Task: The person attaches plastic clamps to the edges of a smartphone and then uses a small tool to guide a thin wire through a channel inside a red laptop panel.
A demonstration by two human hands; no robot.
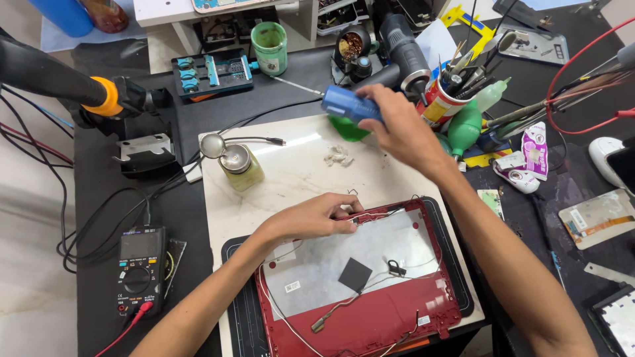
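While the red laptop lid lies near on the bench, the left hand pinches thin wires at its far edge with narrowed fingers. Left sits a multimeter. Farther, a glass bottle stands; the right hand grips a blue tool before a crowded tool cup.

- The laptop lid lies on the mat, at its near edge.
- The dispenser bottle stands behind it, to the left.
- The meter lies on the bench, left of the mat.
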